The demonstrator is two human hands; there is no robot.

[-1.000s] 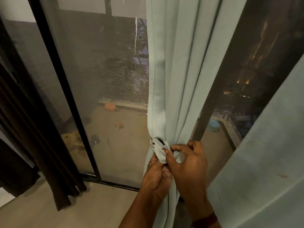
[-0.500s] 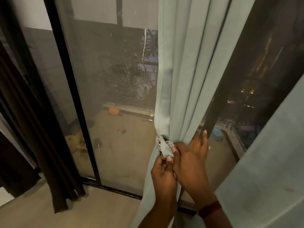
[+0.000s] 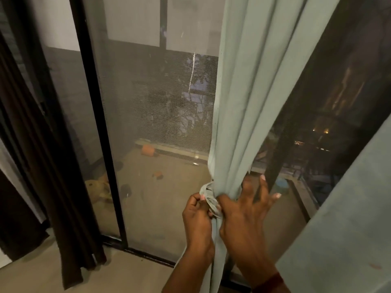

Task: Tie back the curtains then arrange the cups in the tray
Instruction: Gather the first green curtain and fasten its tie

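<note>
A pale green curtain [image 3: 249, 102] hangs gathered in front of a mesh sliding door. A tie-back band [image 3: 210, 197] of the same cloth is knotted round it at waist height. My left hand [image 3: 197, 216] pinches the loose end of the band just left of the knot. My right hand [image 3: 245, 212] lies on the gathered cloth to the right of the knot, its thumb pressing at the band and its fingers spread straight over the folds. No cups or tray are in view.
A second pale curtain panel [image 3: 342, 218] fills the lower right. A dark brown curtain [image 3: 42, 166] hangs at the left beside the black door frame [image 3: 99, 132]. Beyond the mesh lies a balcony floor with an orange pot [image 3: 148, 149].
My right hand's fingers have gone from curled at the knot to spread flat over the curtain folds. My left hand has shifted left of the knot. The camera has moved closer and tilted.
</note>
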